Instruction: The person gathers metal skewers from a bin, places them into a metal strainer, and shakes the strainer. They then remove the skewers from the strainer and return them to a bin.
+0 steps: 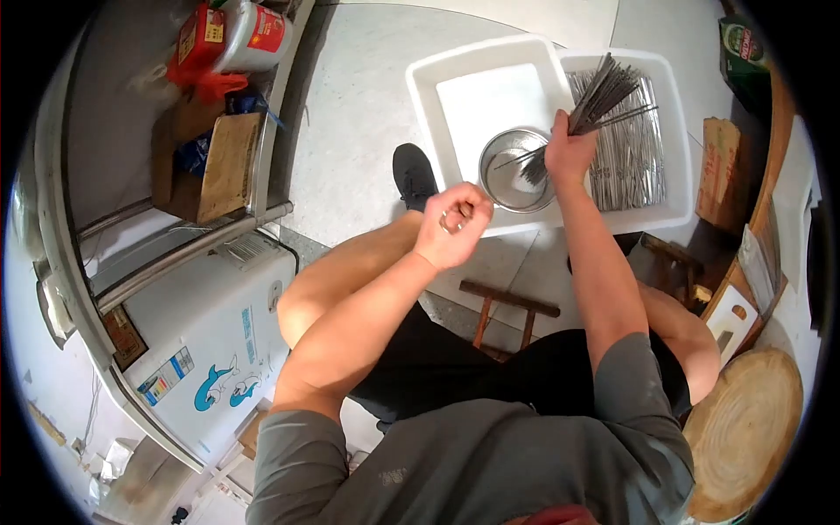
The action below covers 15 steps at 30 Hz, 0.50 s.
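Clutching skewers (604,94) in right grip (569,153) over bowl (506,188); jug label (267,31) illegible.

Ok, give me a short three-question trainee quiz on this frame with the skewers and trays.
1. Multiple choice: what does the right hand hold? A) a knife B) a bundle of metal skewers C) a sponge
2. True or false: the metal bowl sits inside a white tray.
3. Short answer: what fills the second white tray?
Key: 1 B; 2 true; 3 a pile of skewers.
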Each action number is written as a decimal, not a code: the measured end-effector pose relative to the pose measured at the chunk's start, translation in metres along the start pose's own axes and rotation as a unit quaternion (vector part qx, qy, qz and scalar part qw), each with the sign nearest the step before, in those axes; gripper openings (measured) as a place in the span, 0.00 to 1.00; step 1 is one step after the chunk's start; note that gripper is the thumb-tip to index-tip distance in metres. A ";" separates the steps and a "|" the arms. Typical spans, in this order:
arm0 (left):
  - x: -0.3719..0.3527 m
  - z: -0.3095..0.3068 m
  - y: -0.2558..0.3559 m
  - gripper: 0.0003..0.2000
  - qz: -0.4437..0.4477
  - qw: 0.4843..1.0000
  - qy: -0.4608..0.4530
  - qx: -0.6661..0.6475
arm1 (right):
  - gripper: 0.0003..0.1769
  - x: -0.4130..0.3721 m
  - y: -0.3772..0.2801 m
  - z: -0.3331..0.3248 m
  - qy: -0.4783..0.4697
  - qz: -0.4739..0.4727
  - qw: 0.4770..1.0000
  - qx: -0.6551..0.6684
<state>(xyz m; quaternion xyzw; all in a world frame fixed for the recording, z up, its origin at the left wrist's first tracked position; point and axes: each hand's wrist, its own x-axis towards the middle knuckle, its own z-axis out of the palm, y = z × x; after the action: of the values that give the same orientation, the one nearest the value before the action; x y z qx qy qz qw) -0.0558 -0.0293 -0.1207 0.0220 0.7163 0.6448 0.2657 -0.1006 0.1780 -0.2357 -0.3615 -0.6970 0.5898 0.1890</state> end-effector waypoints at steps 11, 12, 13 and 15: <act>0.001 0.002 0.054 0.05 0.094 0.994 -0.008 0.060 | 0.16 -0.021 -0.021 -0.005 -0.053 -0.079 0.995 -0.007; 0.000 0.002 0.057 0.06 0.102 0.993 -0.005 0.065 | 0.16 -0.021 -0.025 -0.005 -0.054 -0.083 0.995 -0.016; 0.000 0.003 0.061 0.06 0.111 0.991 -0.002 0.069 | 0.14 -0.022 -0.030 -0.005 -0.055 -0.081 0.995 0.000; 0.001 0.010 0.069 0.09 0.129 0.991 0.040 -0.004 | 0.12 -0.024 -0.040 -0.002 -0.055 -0.079 0.995 0.032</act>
<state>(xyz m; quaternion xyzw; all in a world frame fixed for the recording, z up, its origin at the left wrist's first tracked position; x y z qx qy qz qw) -0.0745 -0.0083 -0.0569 0.0875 0.7150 0.6769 0.1513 -0.0944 0.1607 -0.1931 -0.2665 -0.7136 0.6136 0.2080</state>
